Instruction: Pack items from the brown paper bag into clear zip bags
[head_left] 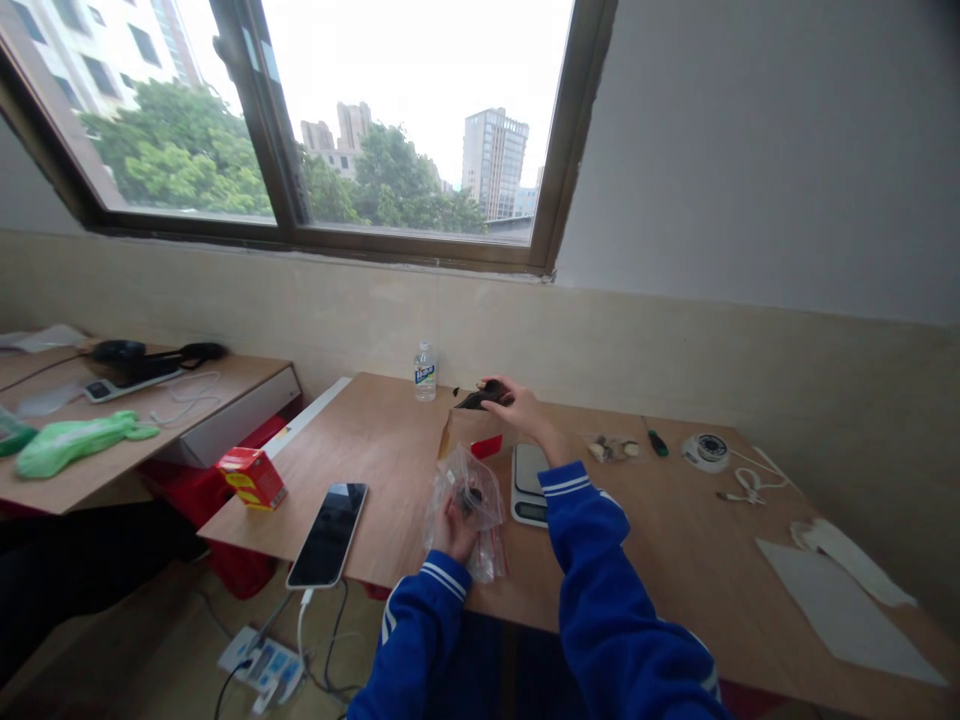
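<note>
My left hand (455, 528) is closed round a clear plastic zip bag (487, 490) near the table's front edge. A small dark lump shows inside the bag. My right hand (517, 405) reaches over an open brown cardboard box (454, 432), its fingers closed on a dark brown piece (491, 392) whose kind I cannot make out. More dark pieces (471, 401) show at the box's mouth. A red patch is on the box's near side. Just right of the bag lies a digital scale (529, 485), partly behind my right forearm.
A water bottle (425, 372) stands by the wall. To the left are a phone (328, 535) on a cable and a red box (251, 478). Rightward lie a bag of small pieces (613, 448), a green-handled screwdriver (658, 442), a white reel (706, 451) and a white sheet (847, 610).
</note>
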